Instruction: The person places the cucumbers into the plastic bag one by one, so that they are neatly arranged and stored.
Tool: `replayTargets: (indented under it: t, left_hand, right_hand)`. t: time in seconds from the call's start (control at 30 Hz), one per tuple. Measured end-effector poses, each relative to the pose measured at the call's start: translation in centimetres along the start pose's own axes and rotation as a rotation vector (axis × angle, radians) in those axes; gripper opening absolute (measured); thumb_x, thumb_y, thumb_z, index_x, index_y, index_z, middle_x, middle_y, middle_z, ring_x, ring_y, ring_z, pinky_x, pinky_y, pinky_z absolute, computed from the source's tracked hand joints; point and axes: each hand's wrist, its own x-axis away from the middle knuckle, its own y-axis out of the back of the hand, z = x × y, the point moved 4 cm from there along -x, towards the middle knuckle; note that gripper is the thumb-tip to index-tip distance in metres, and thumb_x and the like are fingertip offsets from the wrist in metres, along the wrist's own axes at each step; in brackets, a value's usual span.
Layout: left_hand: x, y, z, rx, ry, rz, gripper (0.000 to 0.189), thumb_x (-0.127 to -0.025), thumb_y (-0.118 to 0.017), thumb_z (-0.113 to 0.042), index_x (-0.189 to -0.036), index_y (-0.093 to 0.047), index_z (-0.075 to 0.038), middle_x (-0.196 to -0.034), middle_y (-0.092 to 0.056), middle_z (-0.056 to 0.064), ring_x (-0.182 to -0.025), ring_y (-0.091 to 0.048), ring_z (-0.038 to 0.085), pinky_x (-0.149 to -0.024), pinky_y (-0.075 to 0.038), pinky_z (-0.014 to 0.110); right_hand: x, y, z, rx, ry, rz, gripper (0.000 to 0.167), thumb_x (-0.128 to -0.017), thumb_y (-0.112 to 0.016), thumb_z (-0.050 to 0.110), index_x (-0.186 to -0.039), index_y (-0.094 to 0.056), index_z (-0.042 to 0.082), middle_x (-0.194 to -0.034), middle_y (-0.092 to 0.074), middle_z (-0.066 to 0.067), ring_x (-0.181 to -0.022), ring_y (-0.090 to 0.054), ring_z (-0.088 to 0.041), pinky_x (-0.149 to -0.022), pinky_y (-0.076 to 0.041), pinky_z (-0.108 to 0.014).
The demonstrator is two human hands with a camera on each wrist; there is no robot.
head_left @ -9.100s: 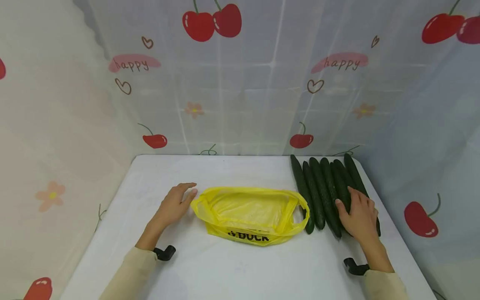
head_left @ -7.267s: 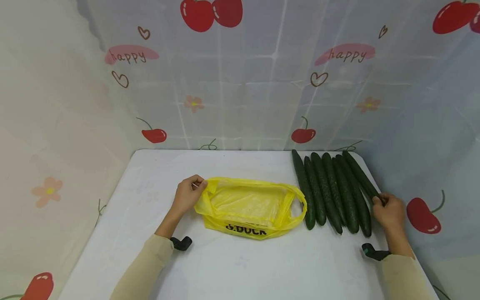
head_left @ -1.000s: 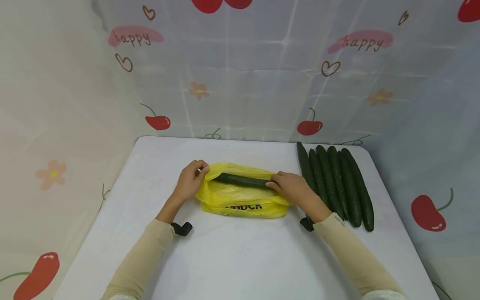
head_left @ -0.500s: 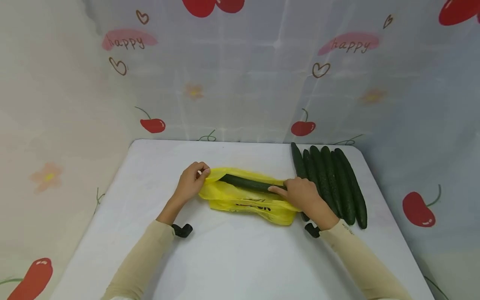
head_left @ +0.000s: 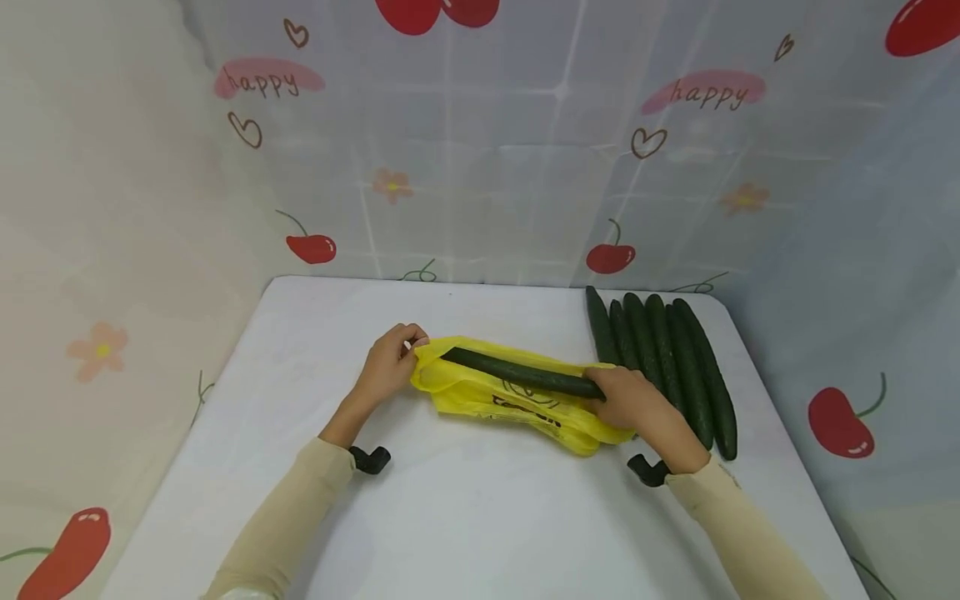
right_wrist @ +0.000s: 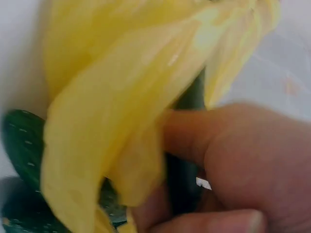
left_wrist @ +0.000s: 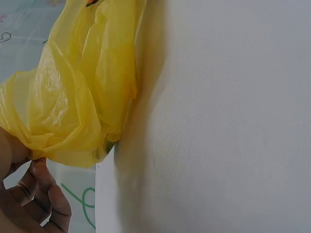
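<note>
While the left hand (head_left: 388,364) pinches the rim of the yellow bag (head_left: 468,400) at its left end, the right hand (head_left: 637,404) grips one end of a cucumber (head_left: 517,372), so the two hands sit well apart with it between them. It's lying lengthwise in the bag's mouth, left end just inside the edge. Right wrist cam shows loose plastic draped against the fingers, so I'd guess snagging is the main risk. My tip: hold that left edge taut, drop the gripped end below the rim, then slip the fingers out without dragging plastic along. Other cucumbers (head_left: 678,362) lie in a row on the white table (head_left: 465,517), off to the right.
</note>
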Motion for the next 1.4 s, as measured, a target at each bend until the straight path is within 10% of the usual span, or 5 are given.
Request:
replayTargets:
  t: [0.2, 0.37, 0.5, 0.7, 1.4]
  left_hand:
    - [0.2, 0.2, -0.8, -0.058, -0.047, -0.093, 0.011, -0.110, -0.059, -0.020, -0.113, -0.068, -0.015, -0.107, -0.065, 0.008, -0.081, -0.053, 0.021, -0.073, -0.045, 0.033]
    - [1.6, 0.1, -4.7, -0.216, -0.348, -0.259, 0.024, -0.102, -0.073, -0.025, -0.121, -0.067, -0.011, -0.115, -0.066, 0.009, -0.097, -0.059, 0.026, -0.084, -0.050, 0.040]
    - [2.4, -2.3, -6.9, -0.453, -0.544, -0.100, 0.045, -0.096, -0.081, -0.029, -0.136, -0.066, -0.016, -0.137, -0.067, 0.007, -0.116, -0.058, 0.029, -0.094, -0.048, 0.045]
    - [2.3, -4.9, -5.5, -0.677, -0.466, 0.173, 0.055, -0.101, -0.074, -0.023, -0.153, -0.058, -0.031, -0.142, -0.066, -0.002, -0.115, -0.047, 0.024, -0.093, -0.033, 0.042]
    - [6.5, -0.7, -4.9, -0.646, -0.481, 0.266, 0.019, -0.100, -0.074, -0.011, -0.105, -0.078, -0.028, -0.095, -0.059, -0.006, -0.093, -0.038, 0.018, -0.088, -0.027, 0.038]
  right_hand:
    - [0.3, -0.6, 0.4, 0.037, 0.003, -0.074, 0.045, -0.104, -0.072, 0.032, -0.140, -0.063, 0.007, -0.120, -0.077, -0.016, -0.096, -0.071, -0.026, -0.085, -0.062, -0.050]
    - [0.2, -0.9, 0.6, 0.079, 0.015, -0.073, 0.038, -0.104, -0.072, 0.036, -0.129, -0.065, 0.009, -0.102, -0.076, -0.011, -0.078, -0.063, -0.020, -0.072, -0.059, -0.041]
    - [0.1, -1.0, 0.8, 0.103, 0.015, -0.050, 0.038, -0.104, -0.072, 0.039, -0.128, -0.065, 0.010, -0.097, -0.074, -0.009, -0.075, -0.060, -0.019, -0.069, -0.057, -0.040]
    - [0.0, -1.3, 1.4, 0.148, 0.016, -0.058, 0.044, -0.103, -0.072, 0.043, -0.132, -0.065, 0.010, -0.100, -0.076, -0.010, -0.078, -0.064, -0.022, -0.072, -0.060, -0.045]
    - [0.8, 0.3, -0.1, -0.008, -0.106, 0.008, 0.046, -0.105, -0.064, 0.005, -0.150, -0.054, 0.007, -0.134, -0.069, -0.025, -0.067, -0.063, -0.023, -0.052, -0.052, -0.030]
